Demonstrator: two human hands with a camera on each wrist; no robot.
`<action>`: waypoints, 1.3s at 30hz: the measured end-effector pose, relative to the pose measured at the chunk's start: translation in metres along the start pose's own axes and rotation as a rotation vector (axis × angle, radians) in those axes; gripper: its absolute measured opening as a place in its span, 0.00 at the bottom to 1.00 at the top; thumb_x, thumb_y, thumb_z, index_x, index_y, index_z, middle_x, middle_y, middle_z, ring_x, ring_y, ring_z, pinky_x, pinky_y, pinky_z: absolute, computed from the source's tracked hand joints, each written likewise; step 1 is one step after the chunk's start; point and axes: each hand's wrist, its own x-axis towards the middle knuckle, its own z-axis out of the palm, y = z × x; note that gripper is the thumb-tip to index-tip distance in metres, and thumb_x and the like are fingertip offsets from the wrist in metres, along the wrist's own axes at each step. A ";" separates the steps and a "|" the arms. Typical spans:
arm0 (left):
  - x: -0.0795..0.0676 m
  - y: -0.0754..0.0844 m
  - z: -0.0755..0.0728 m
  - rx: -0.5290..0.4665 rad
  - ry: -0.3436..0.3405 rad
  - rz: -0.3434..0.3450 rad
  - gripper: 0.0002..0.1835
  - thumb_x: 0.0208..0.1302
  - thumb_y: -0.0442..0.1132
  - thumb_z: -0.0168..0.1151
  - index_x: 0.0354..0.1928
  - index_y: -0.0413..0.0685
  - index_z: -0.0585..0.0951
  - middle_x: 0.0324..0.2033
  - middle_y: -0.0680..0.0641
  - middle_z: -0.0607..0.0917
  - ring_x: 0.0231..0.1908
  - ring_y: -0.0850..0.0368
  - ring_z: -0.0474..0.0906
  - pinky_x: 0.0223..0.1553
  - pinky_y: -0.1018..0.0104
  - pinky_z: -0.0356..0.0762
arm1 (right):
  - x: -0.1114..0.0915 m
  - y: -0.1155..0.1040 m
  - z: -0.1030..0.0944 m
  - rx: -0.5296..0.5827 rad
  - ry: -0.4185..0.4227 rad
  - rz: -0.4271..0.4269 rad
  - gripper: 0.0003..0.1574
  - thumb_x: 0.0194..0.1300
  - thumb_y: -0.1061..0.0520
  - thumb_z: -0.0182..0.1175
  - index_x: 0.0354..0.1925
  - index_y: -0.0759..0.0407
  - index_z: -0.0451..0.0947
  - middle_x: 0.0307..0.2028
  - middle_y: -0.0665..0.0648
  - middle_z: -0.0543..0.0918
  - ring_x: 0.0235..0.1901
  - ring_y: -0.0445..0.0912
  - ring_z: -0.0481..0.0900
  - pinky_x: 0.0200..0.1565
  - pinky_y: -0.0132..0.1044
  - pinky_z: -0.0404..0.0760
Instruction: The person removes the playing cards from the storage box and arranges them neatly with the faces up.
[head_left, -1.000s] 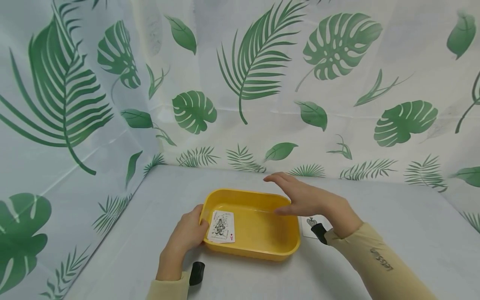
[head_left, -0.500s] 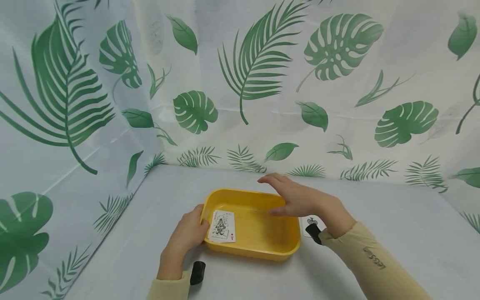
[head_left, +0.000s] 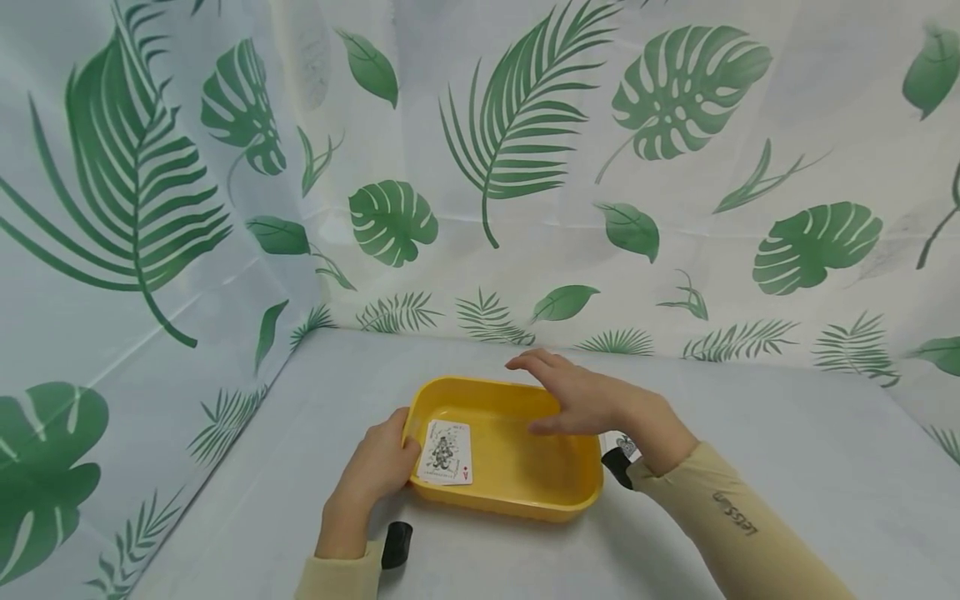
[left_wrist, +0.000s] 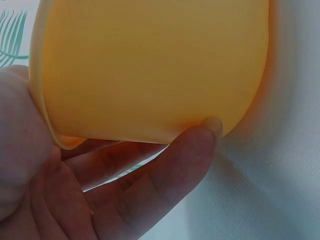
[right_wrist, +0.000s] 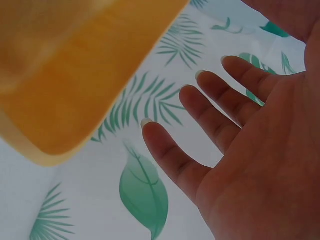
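Observation:
A yellow tray (head_left: 517, 467) with raised walls stands on the table. My left hand (head_left: 377, 458) grips its left end: the thumb lies over the rim, while in the left wrist view the fingers (left_wrist: 150, 185) curl beneath the outer wall (left_wrist: 150, 70). Inside the tray, at the left, lies a joker playing card (head_left: 444, 454), with the corner of a red ace showing at its lower right. Above the tray's right half hovers my right hand (head_left: 588, 396), holding nothing. Its fingers (right_wrist: 172, 157) are spread and relaxed in the right wrist view, apart from the tray.
Just right of the tray, another playing card (head_left: 624, 445) with a spade lies on the white table (head_left: 795, 450), partly hidden by the right wrist and its black strap piece (head_left: 617, 467). A white curtain (head_left: 525, 258) with green leaves hangs behind and to the left.
My right hand has drifted slightly left over the tray, and its wrist now covers more of the spade card. The left hand and the tray look unmoved.

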 end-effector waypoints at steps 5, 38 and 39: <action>-0.001 0.001 -0.001 0.006 -0.004 0.004 0.27 0.70 0.32 0.52 0.71 0.36 0.66 0.43 0.42 0.81 0.27 0.55 0.75 0.30 0.63 0.76 | 0.004 -0.002 0.003 0.007 -0.013 0.001 0.48 0.63 0.50 0.70 0.74 0.53 0.59 0.73 0.57 0.60 0.71 0.55 0.60 0.67 0.58 0.63; 0.003 -0.003 -0.002 -0.006 -0.006 0.033 0.28 0.69 0.31 0.52 0.71 0.35 0.66 0.41 0.43 0.82 0.26 0.55 0.75 0.29 0.62 0.75 | 0.040 -0.020 0.017 0.000 -0.069 0.001 0.48 0.61 0.49 0.72 0.73 0.52 0.62 0.70 0.53 0.64 0.66 0.50 0.66 0.66 0.53 0.66; 0.003 -0.003 -0.002 -0.005 -0.006 0.031 0.28 0.69 0.31 0.52 0.71 0.35 0.66 0.40 0.43 0.81 0.26 0.55 0.75 0.29 0.62 0.75 | 0.042 -0.020 0.018 -0.002 -0.069 -0.002 0.48 0.61 0.49 0.72 0.73 0.52 0.62 0.70 0.53 0.64 0.66 0.50 0.66 0.66 0.53 0.66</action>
